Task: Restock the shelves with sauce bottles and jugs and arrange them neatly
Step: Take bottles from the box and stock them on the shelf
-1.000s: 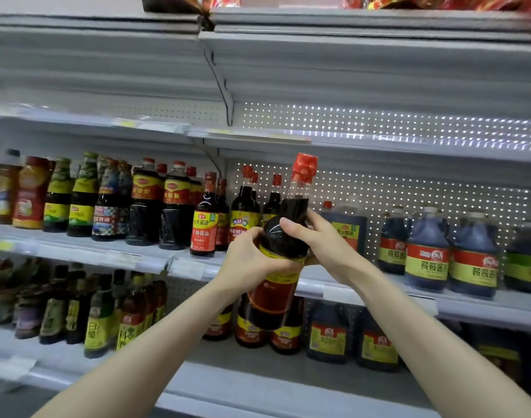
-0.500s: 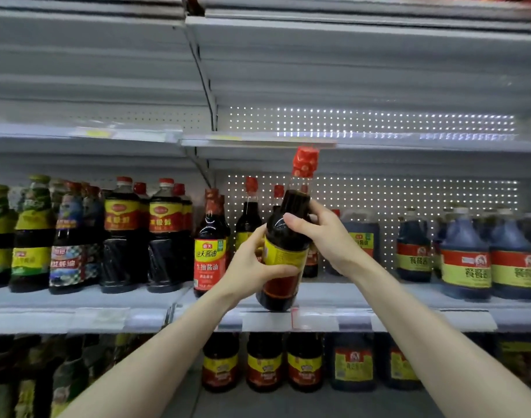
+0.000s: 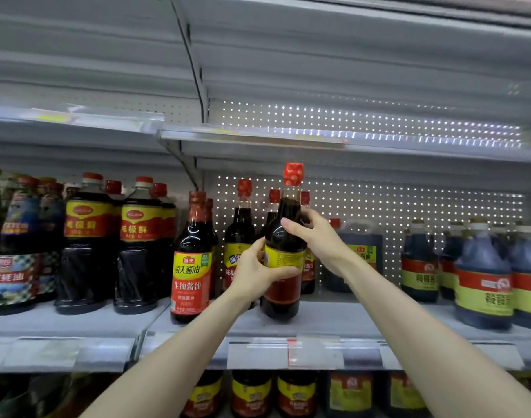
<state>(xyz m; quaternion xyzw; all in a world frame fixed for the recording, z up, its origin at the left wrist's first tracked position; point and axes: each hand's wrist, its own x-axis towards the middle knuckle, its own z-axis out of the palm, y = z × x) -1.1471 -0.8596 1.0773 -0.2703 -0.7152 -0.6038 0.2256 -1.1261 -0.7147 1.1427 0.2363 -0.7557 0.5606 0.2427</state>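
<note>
Both hands held the bottle (image 3: 282,294) nearly upright at the front of the shelf (image 3: 342,322); whether its base touched could not be told. The left hand (image 3: 253,274) wrapped round its yellow label, and the right hand (image 3: 317,238) gripped its shoulder. A red-label bottle (image 3: 190,267) stood just left, a jug (image 3: 360,254) behind right.

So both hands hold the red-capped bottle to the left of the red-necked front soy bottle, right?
No. In the head view, the left hand and right hand hold the red-capped bottle to the right of the red-necked front soy bottle, not left.
</note>
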